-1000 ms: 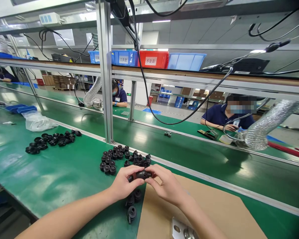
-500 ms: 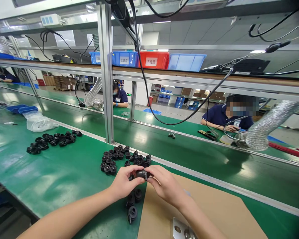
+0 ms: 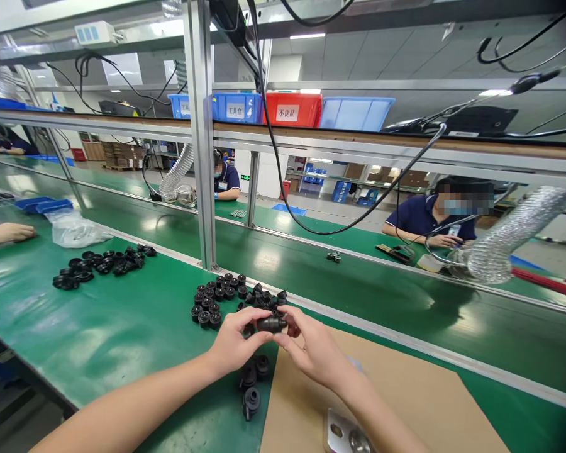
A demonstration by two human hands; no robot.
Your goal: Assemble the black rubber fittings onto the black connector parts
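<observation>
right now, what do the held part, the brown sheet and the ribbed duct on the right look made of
Held part: likely plastic, perhaps rubber; black and mostly matte, with soft highlights.
Brown sheet: probably cardboard or thick paper; dull, plain tan surface.
Ribbed duct: seemingly metal foil; silvery, crinkled and shiny.

your left hand [image 3: 236,343] and right hand [image 3: 314,346] hold a black part [image 3: 270,324] between them. black caps [image 3: 210,293] stand just beyond your left hand. a metal plate [image 3: 345,423] lies on the cardboard [image 3: 429,396]; another person's hand [image 3: 12,233] shows at far left.
</observation>
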